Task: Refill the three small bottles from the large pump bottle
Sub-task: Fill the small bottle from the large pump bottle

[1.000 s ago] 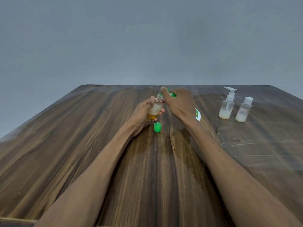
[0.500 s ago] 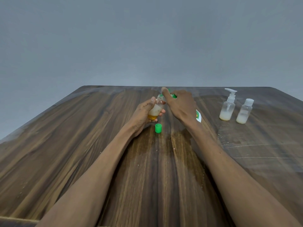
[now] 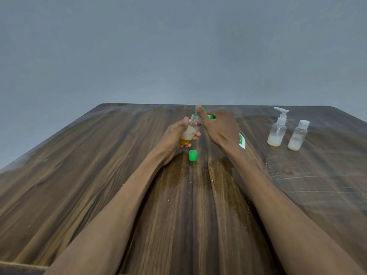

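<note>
My left hand [image 3: 174, 137] grips a small clear bottle [image 3: 189, 133], uncapped and tilted, holding whitish liquid over an orange bottom. Its mouth sits against the green spout of the large pump bottle [image 3: 241, 141]. That bottle is almost wholly hidden behind my right hand [image 3: 218, 128]; only a bit of its label and its green pump head [image 3: 211, 116] show. My right hand's fingers curl over the pump head. A loose green cap [image 3: 193, 155] lies on the table just in front of the small bottle.
Two more small clear bottles stand at the right of the wooden table [image 3: 99, 185]: one with a white pump top [image 3: 277, 130], one with a white cap [image 3: 298, 138]. Both hold a little whitish liquid. A wet patch darkens the wood near my right forearm.
</note>
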